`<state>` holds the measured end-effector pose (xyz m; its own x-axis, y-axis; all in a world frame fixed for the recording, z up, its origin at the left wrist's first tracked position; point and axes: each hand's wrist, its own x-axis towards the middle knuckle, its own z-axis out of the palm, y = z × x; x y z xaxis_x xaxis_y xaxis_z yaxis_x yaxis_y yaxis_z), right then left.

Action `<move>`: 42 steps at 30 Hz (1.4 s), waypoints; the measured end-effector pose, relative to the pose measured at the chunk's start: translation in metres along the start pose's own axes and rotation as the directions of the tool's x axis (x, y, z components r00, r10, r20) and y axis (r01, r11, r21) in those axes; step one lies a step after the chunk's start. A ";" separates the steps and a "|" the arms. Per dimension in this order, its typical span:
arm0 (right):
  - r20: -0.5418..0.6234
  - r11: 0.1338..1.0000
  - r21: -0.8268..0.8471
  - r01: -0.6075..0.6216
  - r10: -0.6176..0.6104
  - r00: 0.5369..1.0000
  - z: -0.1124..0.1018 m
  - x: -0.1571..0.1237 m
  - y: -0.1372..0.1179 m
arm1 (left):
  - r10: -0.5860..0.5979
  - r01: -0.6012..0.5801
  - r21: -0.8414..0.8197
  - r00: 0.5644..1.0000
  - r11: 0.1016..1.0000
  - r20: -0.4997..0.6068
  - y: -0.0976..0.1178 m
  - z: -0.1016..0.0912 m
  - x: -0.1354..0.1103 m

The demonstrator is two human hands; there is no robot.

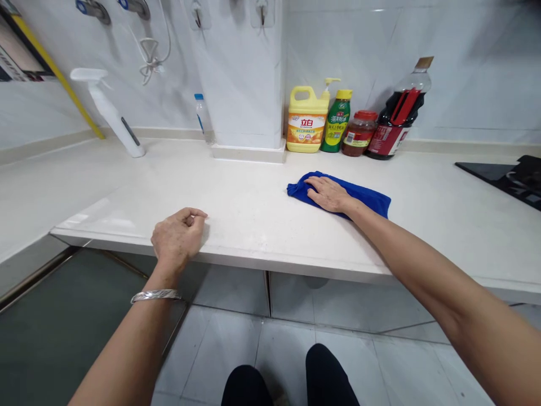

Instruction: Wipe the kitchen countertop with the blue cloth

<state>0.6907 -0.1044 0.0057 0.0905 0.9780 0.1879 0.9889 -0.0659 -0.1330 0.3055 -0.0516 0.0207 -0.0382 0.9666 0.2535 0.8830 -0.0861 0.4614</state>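
Note:
A blue cleaning cloth [369,197] lies spread on the white countertop [245,197], its left end bunched. My right hand [327,193] presses down on it from above, fingers slightly curled into the fabric. What the fingertips grip is partly hidden by the folds. Farther left, my left hand [180,234] is curled into a loose fist over the counter's front edge, with nothing visible inside it. A silver bracelet circles that wrist.
Along the back wall stand a yellow detergent jug [307,121], a green squeeze bottle [337,121], a red-lidded jar [359,133] and a large dark sauce bottle [395,113]. Leftward are a small clear bottle [204,118] and a white spray bottle [110,113]. A black cooktop [502,177] lies right.

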 end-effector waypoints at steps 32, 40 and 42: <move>-0.035 0.927 -0.126 -0.353 0.352 0.935 -0.020 -0.022 -0.011 | -0.002 0.002 0.024 1.000 1.000 -0.020 -0.004 0.003 0.006; -0.061 0.861 -0.230 -0.453 0.452 0.890 -0.027 -0.023 -0.025 | -0.003 0.003 0.001 0.999 1.000 -0.045 -0.003 0.004 0.004; -0.075 0.856 -0.251 -0.453 0.449 0.890 -0.029 -0.025 -0.027 | 0.004 -0.004 -0.005 0.999 1.000 -0.044 -0.003 0.004 0.003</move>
<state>0.6649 -0.1325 0.0325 0.5333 0.8264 0.1807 0.8348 -0.5486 0.0453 0.3047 -0.0471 0.0171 -0.0552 0.9548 0.2919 0.8807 -0.0912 0.4649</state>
